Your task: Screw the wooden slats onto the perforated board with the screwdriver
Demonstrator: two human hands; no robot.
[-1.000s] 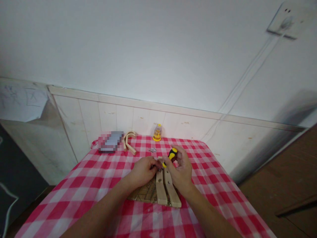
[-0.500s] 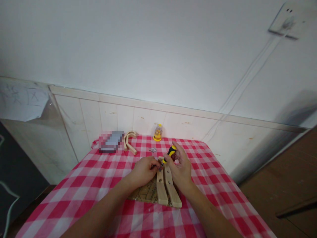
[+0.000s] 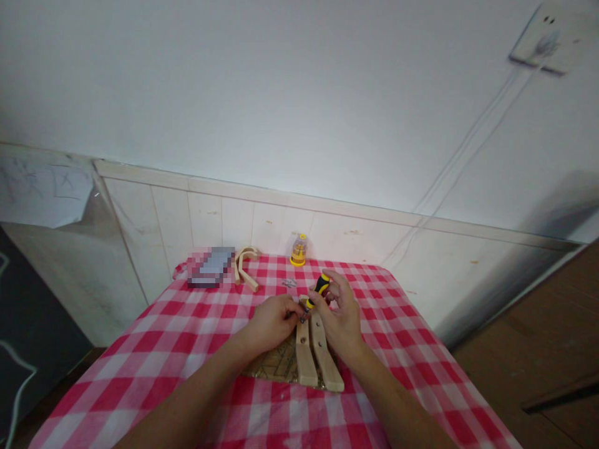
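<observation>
A black and yellow screwdriver [image 3: 322, 285] leans in my right hand [image 3: 344, 318], whose thumb and fingers close round the handle. Its tip points down at the upper part of the left of two bent wooden pieces [image 3: 306, 365], which has dark holes in it. The other wooden piece [image 3: 329, 368] lies alongside, close under my right hand. With fingertips pinched together, my left hand [image 3: 274, 321] is at the screwdriver's tip; whatever those fingers hold is too small to make out. Both pieces rest on a brown patterned mat [image 3: 274, 368].
Several small metal parts [image 3: 289, 283] lie beyond the hands. A clear container with a yellow base [image 3: 298, 252] stands near the wall. Curved wooden pieces [image 3: 248, 280] and a blurred-out flat object [image 3: 210, 268] are at the back left. A checked cloth [image 3: 196, 337] covers the table.
The screwdriver's handle and the fingers of my right hand have shifted slightly to the left. My left hand and the wooden pieces stay in place.
</observation>
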